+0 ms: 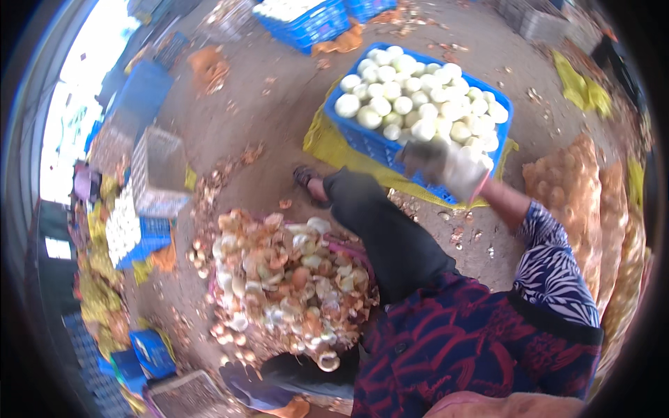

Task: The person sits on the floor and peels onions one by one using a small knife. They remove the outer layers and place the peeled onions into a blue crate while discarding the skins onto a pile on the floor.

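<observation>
My right hand (446,167), in a greyish-white glove with darker fingertips, is over the near edge of a blue plastic crate (362,141). Motion smears its fingers, so I cannot see whether anything is in them. Peeled white onions (403,104) heap above the crate's rim. At the lower edge is my left hand (254,386), in a dark grey-blue glove with an orange cuff. Its blurred fingers look apart, with nothing visible in them. Beside that hand and in front of my body lies a large pile of onion skins and cut ends (289,279).
Yellow sacking (320,143) lies under the crate. Full mesh sacks of onions (568,202) stand at the right. Left are a pale crate (159,171) and a blue crate (148,237) by white onions. More blue crates (300,28) stand far off. Loose skins litter the floor.
</observation>
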Demonstrator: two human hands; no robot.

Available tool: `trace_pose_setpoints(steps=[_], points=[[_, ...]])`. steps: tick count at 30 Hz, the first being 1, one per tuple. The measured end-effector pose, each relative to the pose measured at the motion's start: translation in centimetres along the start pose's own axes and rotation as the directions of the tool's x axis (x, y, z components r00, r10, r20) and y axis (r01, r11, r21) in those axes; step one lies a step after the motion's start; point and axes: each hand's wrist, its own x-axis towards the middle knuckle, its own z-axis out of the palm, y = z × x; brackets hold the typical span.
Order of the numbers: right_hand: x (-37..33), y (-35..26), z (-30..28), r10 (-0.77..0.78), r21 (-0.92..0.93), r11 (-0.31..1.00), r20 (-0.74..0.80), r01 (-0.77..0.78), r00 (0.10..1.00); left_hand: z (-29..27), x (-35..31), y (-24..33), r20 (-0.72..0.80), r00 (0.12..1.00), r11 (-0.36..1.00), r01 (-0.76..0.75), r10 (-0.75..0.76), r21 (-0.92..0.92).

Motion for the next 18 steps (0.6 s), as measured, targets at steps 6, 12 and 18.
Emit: trace_pose_setpoints(steps=[6, 12, 18], points=[[-4.3, -3.6, 23.8, 0.332, 0.118, 0.795, 0.736, -0.595, 0.59, -17.9, -5.2, -10.0, -0.257, 0.962, 0.975, -0.033, 0.091, 0.221], [-9.6, -2.5, 31.1, 0.181, -0.153, 0.983, 0.896, -0.101, 0.406, -31.2, -21.3, -19.4, -0.825, 0.452, 0.941, 0.16, -0.338, -0.298], [-10.0, 0.1, 34.2, 0.286, -0.274, 0.957, 0.837, -0.095, 0.466, -33.2, -43.0, -27.4, -0.843, 0.11, 0.587, 0.764, -0.526, -0.267]])
